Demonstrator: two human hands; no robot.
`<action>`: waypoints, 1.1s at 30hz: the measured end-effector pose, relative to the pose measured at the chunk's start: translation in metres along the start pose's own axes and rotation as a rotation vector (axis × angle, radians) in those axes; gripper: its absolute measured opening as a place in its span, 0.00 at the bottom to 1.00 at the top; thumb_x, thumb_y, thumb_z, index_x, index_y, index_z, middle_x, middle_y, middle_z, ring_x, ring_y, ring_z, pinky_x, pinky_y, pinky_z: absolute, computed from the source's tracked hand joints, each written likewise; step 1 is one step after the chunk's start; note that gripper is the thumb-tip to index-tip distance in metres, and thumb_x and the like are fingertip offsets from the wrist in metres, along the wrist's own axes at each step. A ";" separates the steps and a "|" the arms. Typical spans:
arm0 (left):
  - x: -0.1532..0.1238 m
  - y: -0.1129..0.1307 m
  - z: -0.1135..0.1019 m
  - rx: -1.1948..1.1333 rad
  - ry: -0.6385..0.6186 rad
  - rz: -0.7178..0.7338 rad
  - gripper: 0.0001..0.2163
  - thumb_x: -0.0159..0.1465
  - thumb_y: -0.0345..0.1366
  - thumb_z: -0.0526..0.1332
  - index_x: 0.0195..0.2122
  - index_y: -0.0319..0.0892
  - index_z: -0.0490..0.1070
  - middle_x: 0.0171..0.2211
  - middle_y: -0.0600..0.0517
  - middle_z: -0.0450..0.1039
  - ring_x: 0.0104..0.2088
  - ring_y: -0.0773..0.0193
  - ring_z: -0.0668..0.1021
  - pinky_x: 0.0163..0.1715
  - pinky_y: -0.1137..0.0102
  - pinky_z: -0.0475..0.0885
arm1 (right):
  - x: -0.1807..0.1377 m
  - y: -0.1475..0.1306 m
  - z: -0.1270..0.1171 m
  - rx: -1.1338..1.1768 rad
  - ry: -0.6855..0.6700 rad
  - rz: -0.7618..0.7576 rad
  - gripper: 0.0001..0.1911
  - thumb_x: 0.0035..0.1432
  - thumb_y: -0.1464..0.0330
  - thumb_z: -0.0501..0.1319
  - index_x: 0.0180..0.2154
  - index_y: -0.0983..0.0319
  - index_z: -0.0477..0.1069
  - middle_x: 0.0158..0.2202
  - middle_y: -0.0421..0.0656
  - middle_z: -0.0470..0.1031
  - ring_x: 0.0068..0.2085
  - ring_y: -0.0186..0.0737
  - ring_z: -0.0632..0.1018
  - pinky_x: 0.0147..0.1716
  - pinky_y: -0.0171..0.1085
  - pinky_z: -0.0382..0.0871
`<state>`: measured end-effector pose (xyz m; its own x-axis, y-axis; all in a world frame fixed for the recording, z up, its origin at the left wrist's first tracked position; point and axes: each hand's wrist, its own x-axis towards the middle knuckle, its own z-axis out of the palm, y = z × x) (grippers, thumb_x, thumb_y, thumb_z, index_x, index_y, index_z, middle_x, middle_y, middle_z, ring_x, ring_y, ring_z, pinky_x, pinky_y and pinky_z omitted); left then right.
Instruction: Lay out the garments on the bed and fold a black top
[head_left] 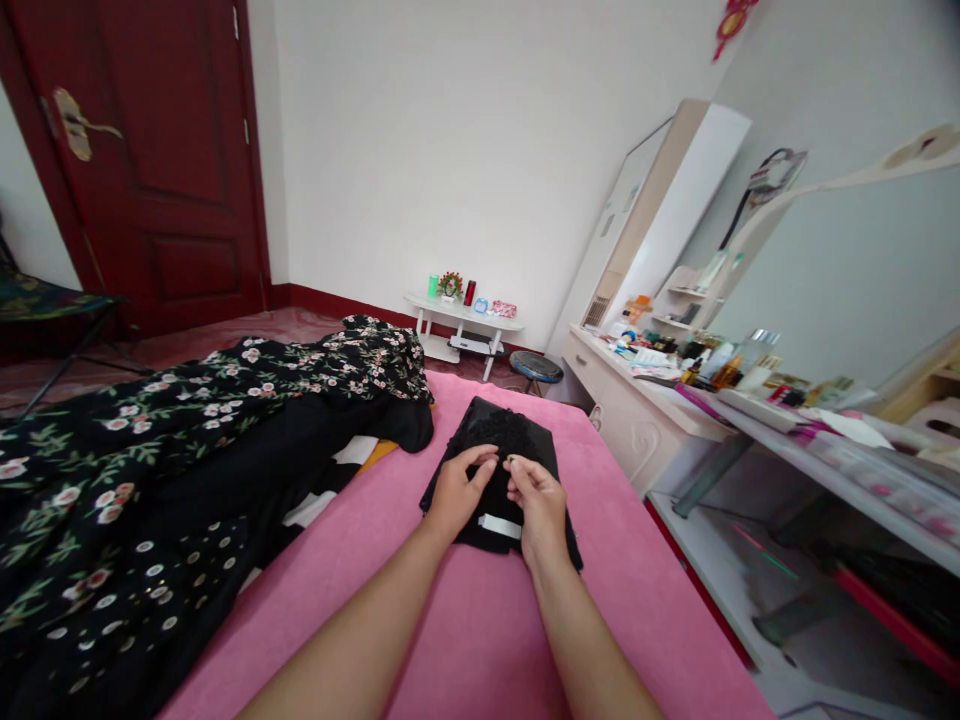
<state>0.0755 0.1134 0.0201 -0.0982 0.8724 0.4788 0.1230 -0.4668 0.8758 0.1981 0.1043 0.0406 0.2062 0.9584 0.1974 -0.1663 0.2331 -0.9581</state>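
Observation:
A small folded black garment (504, 440) with a white label lies on the pink bedspread (480, 620) in front of me. My left hand (459, 490) rests on its left part with the fingers curled and pinching the fabric. My right hand (536, 505) lies on its right part, fingertips pressed together on the cloth near the left hand. Both hands touch the garment close to its middle, just above the white label (499, 526).
A heap of black floral clothing (187, 440) covers the bed's left side. A white dresser (637, 400) crowded with cosmetics and a mirror stands to the right. A low white table (461, 315) sits by the far wall, a stool (536, 368) nearby, a dark red door (150, 160) at the left.

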 end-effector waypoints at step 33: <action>0.003 -0.007 -0.005 -0.185 -0.109 -0.106 0.05 0.55 0.34 0.63 0.29 0.38 0.72 0.25 0.54 0.71 0.26 0.69 0.72 0.30 0.74 0.67 | -0.003 0.008 -0.002 -0.081 -0.184 0.065 0.14 0.42 0.62 0.69 0.29 0.64 0.72 0.21 0.39 0.75 0.22 0.32 0.75 0.21 0.29 0.68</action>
<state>0.0696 0.1185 0.0151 0.0077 0.9237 0.3831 -0.0660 -0.3818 0.9219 0.1986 0.1029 0.0320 0.0169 0.9867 0.1619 -0.0944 0.1627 -0.9821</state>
